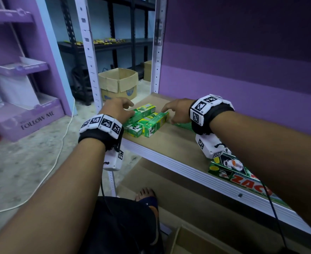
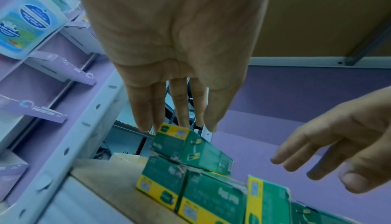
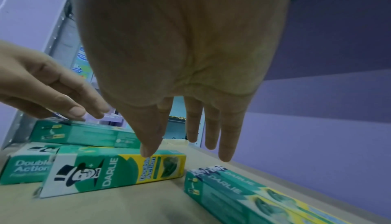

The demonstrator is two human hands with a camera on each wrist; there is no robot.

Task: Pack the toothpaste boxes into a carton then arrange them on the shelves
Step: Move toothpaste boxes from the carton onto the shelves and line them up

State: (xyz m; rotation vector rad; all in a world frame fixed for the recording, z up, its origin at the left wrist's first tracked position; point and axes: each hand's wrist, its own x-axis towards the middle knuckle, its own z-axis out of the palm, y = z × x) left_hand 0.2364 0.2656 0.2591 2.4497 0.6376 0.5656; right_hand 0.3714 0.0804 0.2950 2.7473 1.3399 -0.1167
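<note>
While both hands sit over the green toothpaste boxes [image 1: 143, 119] on the brown shelf board [image 1: 176, 143], I read the step in hand as squaring this small heap into a neat row near the shelf's left post [image 1: 91, 57].

Starting at the left, my left hand [image 1: 117, 109] has its fingers straight and loosely spread, tips resting at the top box [image 2: 190, 150] of the two-high stack; it closes on nothing. I would keep that palm flat against the stack's outer side as a stop, because the lower boxes stand just beside the front lip of the shelf and a shove could tip one off.

In the middle, the box standing on its long edge [image 3: 114, 172] leans out of line with its neighbours. I would lay or turn it so its face matches the others before closing any gap.

On the right, my right hand [image 1: 176, 111] is likewise wide, fingers extended, thumb tip just above that box, holding nothing. I would press inward gently with the flat fingers toward the left hand. Another pair of boxes [image 3: 243, 194] lies apart nearer the wall and should be slid in last.

An open carton [image 1: 119, 83] stands on the floor behind the rack.
</note>
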